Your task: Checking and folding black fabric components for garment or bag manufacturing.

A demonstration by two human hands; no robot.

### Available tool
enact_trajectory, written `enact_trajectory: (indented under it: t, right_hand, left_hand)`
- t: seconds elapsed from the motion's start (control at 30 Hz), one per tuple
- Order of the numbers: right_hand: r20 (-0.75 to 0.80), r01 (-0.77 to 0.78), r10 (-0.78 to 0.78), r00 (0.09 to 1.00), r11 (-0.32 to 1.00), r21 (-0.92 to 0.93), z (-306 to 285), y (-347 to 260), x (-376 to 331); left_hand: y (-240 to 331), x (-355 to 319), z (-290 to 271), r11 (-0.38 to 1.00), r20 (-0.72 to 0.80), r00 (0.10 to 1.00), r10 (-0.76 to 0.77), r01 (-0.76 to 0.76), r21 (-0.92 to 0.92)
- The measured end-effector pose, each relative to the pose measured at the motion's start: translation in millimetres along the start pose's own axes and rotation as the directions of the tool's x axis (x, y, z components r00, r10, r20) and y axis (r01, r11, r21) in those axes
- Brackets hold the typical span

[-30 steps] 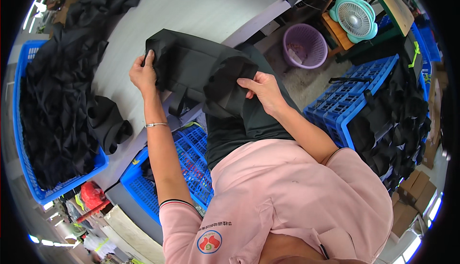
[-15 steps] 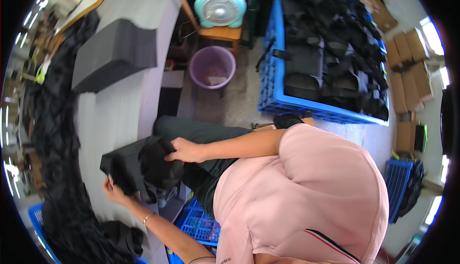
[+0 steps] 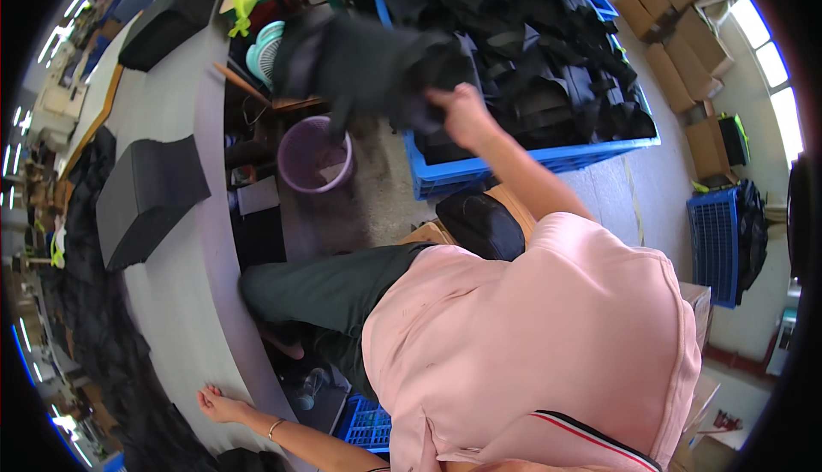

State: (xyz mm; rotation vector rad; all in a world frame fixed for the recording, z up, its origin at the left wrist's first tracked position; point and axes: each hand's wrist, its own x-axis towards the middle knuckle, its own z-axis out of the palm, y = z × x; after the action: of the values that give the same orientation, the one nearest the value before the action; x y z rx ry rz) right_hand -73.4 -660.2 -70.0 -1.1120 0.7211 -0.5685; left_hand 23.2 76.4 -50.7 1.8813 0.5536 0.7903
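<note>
My right hand (image 3: 461, 115) is stretched out away from the table and grips a black fabric piece (image 3: 360, 65) that hangs blurred in the air. The piece is just over the near edge of a blue crate (image 3: 522, 162) heaped with several similar black pieces. My left hand (image 3: 221, 404) rests flat, fingers apart, on the grey table (image 3: 184, 301) at the lower left, holding nothing.
A purple waste basket (image 3: 312, 159) and a pale green fan (image 3: 264, 52) stand on the floor under the held piece. Black stacks (image 3: 147, 194) lie on the table. A black stool cushion (image 3: 481, 222) is beside my leg. Another blue crate (image 3: 717, 236) and cardboard boxes (image 3: 685, 44) stand farther off.
My right hand has swung the black piece from the table's edge out to the blue crate. My left hand has let go of it and now lies on the table.
</note>
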Motion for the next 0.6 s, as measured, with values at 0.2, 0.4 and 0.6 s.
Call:
enact_trajectory:
  t: [0.2, 0.4, 0.6]
  right_hand:
    - [-0.562, 0.421, -0.208, 0.800, 0.863, 0.280, -225.1, -99.8, -11.8]
    - [-0.286, -0.373, -0.608, 0.741, -0.018, -0.928, -387.9, -124.2, -15.6]
    - [-0.061, -0.253, -0.404, 0.913, -0.441, -0.861, -509.4, -104.5, -55.7]
  left_hand:
    - [6.0, -5.0, 26.2, 0.999, 0.039, 0.999, 0.013, -0.015, 0.038]
    - [-8.5, 16.2, -16.0, 0.993, -0.005, 0.999, 0.046, -0.045, 0.105]
    - [-23.8, 2.0, -14.0, 0.998, -0.002, 0.999, 0.036, -0.036, 0.053]
